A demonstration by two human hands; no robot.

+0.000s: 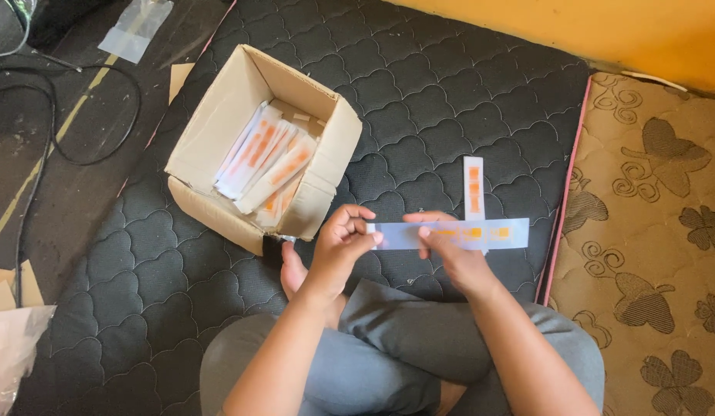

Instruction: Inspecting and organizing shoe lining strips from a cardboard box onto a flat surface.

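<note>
Both hands (403, 243) pinched on sachet strip (481, 233)

Open mattress (450, 92) beyond my hands; cardboard box (218, 139) blocks the left, a lone white packet (474, 187) lies ahead right.

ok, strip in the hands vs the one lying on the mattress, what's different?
The held strip is pinched by the left hand and right hand and runs crosswise; the loose strip lies untouched on the black mattress, pointing away from the person. The held strip looks longer and bluish; the loose one looks whiter. Both are flat with orange markings.
</note>
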